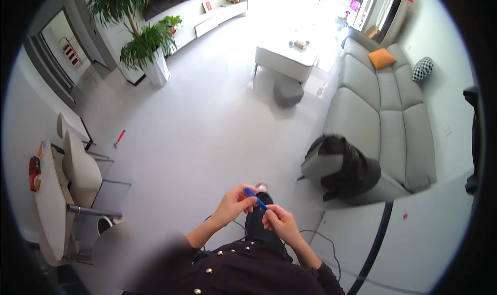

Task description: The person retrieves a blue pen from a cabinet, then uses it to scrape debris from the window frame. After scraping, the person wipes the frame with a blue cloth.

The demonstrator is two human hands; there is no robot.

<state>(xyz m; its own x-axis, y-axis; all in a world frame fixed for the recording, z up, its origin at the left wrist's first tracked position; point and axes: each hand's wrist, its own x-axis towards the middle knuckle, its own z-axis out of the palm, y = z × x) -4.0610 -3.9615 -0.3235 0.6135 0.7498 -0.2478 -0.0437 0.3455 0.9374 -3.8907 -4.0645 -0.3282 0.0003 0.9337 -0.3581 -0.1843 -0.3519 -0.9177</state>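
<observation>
A slim blue object, perhaps a pen or marker (256, 200), is held between both hands in front of my body. The fingers of my left hand (235, 203) close on its upper left end. At its lower right end, the fingertips of my right hand (280, 221) pinch it. The object lies slantwise, above my dark trouser leg and one shoe (262, 187). Thin dark cables hang beside both forearms.
A red-handled hammer (119, 139) lies on the floor at left, near chairs (83, 170) and a table (50, 205). A grey sofa (349, 104) with a black garment (349, 170) stands right. Ahead are a stool (288, 93), a coffee table (283, 64) and a potted plant (157, 69).
</observation>
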